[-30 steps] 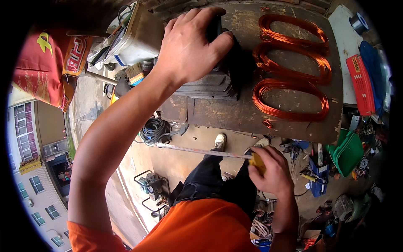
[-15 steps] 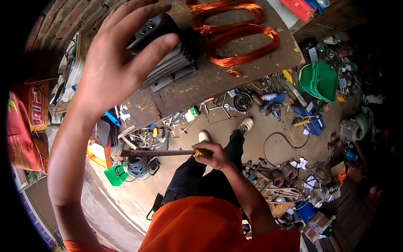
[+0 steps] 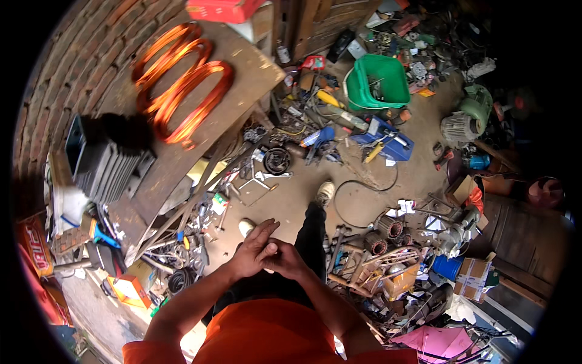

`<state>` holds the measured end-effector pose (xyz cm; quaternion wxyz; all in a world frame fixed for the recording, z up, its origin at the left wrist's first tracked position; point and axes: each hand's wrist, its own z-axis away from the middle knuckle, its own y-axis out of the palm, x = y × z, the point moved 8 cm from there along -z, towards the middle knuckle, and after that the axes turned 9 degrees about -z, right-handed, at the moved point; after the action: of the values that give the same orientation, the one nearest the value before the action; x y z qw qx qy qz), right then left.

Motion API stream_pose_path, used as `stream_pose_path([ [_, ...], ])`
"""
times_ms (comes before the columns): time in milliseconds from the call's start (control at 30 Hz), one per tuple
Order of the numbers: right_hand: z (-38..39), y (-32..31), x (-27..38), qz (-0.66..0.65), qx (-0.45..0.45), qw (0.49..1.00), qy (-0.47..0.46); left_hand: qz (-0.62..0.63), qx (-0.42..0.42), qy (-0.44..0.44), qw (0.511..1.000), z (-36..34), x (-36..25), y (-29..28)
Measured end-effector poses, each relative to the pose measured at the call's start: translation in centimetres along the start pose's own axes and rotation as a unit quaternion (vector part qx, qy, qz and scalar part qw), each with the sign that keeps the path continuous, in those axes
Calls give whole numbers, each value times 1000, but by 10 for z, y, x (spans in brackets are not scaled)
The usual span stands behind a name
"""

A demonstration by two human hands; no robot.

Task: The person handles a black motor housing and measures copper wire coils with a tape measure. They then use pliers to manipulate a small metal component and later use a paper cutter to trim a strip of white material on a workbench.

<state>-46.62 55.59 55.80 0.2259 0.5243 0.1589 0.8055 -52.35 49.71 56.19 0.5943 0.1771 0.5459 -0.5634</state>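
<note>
In front of my belly, both hands meet. My left hand (image 3: 247,253) has its fingers stretched out and laid against my right hand (image 3: 286,261), whose fingers are curled and partly covered. Whatever the right hand may hold is hidden. On the wooden workbench (image 3: 248,79) ahead and to the left lie orange-red copper wire coils (image 3: 221,91), side by side. Closer to me on that bench stands a dark finned motor housing (image 3: 112,167). Neither hand touches these.
Tools and scrap lie under the bench. A green bucket (image 3: 357,91), a blue toolbox (image 3: 388,142) and a green motor (image 3: 476,112) stand farther right. Stator cores (image 3: 379,239) and a cardboard box (image 3: 476,276) crowd the right side. A black cable (image 3: 339,209) curves across the floor.
My view has swung right. My left hand has come down from over the motor housing to my right hand. The long brown strip with a yellow end, held in my right hand before, no longer shows.
</note>
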Motion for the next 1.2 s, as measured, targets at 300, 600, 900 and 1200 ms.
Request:
stream_pose_path([
  [300, -73, -407, -46, -180, -388, 889, 164, -76, -62, -264, 960, -71, 79, 95],
  [600, -211, -660, 174, -9, -543, 835, -91, -31, -38, -507, 861, -17, 181, 164],
  [900, -229, -512, -161, 116, -289, 950, -4, -83, -17, -525, 847, -101, 379, 189],
  [1200, -309, -376, -449, 520, 15, 854, 30, -182, -176, -613, 749, -102, 692, 143],
])
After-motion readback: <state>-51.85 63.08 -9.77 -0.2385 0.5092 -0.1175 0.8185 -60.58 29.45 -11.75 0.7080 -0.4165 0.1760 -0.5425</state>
